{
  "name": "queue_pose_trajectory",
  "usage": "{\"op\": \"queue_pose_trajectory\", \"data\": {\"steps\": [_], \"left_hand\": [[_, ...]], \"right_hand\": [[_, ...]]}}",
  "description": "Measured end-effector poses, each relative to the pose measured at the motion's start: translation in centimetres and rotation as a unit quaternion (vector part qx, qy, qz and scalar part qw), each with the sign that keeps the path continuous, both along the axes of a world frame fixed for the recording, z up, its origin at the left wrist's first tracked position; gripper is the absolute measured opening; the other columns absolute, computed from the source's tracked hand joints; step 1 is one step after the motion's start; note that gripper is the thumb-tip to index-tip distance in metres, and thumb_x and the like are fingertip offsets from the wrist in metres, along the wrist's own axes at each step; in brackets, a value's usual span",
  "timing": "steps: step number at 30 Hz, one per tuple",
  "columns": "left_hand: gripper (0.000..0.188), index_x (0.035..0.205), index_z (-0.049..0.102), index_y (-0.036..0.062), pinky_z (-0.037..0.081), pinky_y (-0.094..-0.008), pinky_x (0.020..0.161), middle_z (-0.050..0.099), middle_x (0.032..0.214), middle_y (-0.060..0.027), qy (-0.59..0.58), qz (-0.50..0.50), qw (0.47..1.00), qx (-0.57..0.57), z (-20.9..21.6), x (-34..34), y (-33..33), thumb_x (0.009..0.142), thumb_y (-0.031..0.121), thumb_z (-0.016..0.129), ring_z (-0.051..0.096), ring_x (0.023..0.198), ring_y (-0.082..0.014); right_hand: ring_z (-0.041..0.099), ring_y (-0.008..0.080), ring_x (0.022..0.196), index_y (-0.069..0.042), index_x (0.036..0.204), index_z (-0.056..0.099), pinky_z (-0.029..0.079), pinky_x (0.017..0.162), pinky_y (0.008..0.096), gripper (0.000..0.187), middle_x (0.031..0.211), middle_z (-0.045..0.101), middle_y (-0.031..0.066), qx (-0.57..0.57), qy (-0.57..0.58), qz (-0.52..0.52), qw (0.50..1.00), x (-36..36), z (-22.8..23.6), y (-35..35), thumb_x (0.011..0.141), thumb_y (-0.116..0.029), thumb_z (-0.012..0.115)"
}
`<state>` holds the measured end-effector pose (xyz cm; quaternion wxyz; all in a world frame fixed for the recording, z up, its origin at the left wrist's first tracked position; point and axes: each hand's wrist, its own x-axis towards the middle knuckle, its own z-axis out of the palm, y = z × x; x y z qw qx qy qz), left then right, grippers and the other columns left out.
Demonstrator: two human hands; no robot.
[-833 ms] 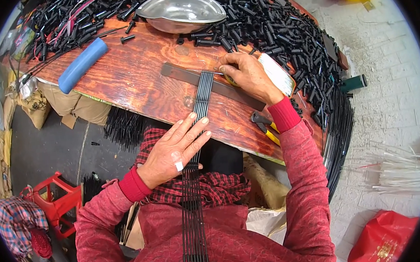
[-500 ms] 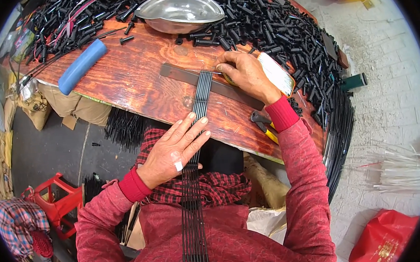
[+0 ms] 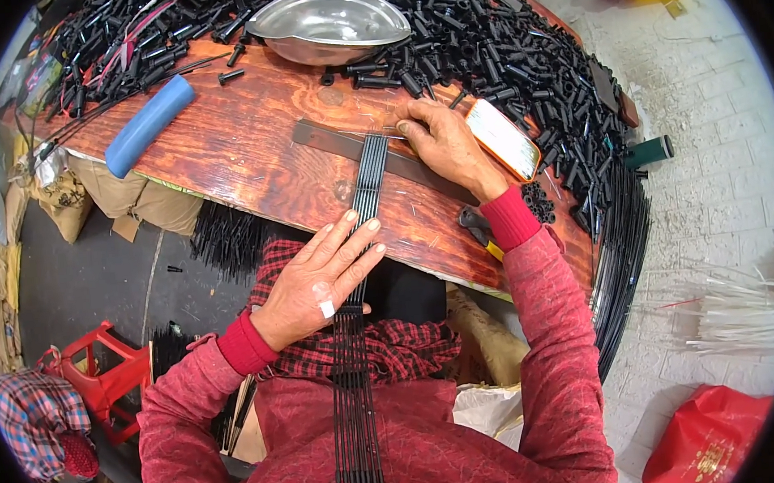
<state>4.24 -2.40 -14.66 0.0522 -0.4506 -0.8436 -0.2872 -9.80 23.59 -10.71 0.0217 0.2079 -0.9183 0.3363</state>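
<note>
A row of black rods [image 3: 362, 243] is being pinned flat across the bench [image 3: 246, 153] edge by the open left hand [image 3: 314, 282]. Beyond it, their tips are being evened by the right hand [image 3: 443, 143], its grip pinched together; alignment should be kept.

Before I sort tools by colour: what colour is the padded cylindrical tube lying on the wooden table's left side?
Blue; the padded cylindrical tube shows best in the head view.

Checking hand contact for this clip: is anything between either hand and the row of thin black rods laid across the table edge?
Nothing visible. The left hand lies flat directly on the black rods at the table edge. The right hand rests at their far ends, on the dark flat bar, fingertips beside the rod tips.
</note>
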Motion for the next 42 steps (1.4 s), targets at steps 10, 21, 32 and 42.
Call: {"op": "queue_pose_trajectory", "data": {"steps": [10,21,32,42], "left_hand": [[0.075,0.147,0.05,0.0063,0.034,-0.0517,0.118,0.039,0.159,-0.0183,-0.012,-0.006,1.0,-0.003,0.5,0.0,0.0,0.082,0.038,0.071,0.035,0.147,-0.0427],[0.059,0.144,0.053,0.006,0.035,-0.0512,0.118,0.041,0.158,-0.0167,0.001,0.008,1.0,0.002,0.7,0.2,0.1,0.085,0.009,0.06,0.036,0.147,-0.0406],[0.063,0.144,0.053,0.0069,0.035,-0.0522,0.118,0.041,0.158,-0.0154,-0.004,0.014,1.0,0.006,0.5,0.3,0.2,0.082,-0.001,0.056,0.036,0.147,-0.0398],[0.063,0.145,0.053,0.0072,0.035,-0.0521,0.118,0.04,0.159,-0.0149,0.0,0.014,1.0,0.001,0.2,0.3,0.2,0.082,0.0,0.057,0.035,0.149,-0.039]], "right_hand": [[0.067,0.0309,0.091,0.002,0.1,0.068,0.052,0.081,0.0387,0.015,0.096,0.067,0.0157,0.008,0.034,-0.008,0.999,0.1,-0.6,0.1,0.095,-0.011,0.062],[0.066,0.0305,0.092,-0.002,0.103,0.071,0.051,0.084,0.0395,0.015,0.098,0.067,0.0149,0.011,0.004,-0.037,0.999,0.3,-0.4,-0.6,0.094,-0.011,0.063],[0.066,0.0315,0.095,-0.003,0.104,0.073,0.051,0.085,0.04,0.016,0.098,0.068,0.0141,0.002,0.028,-0.026,0.999,0.5,-0.1,-0.8,0.094,-0.009,0.063],[0.067,0.0307,0.091,-0.003,0.103,0.074,0.051,0.083,0.0398,0.016,0.097,0.069,0.0142,0.008,0.039,-0.035,0.999,0.5,-0.4,-1.3,0.093,-0.008,0.063]]}}
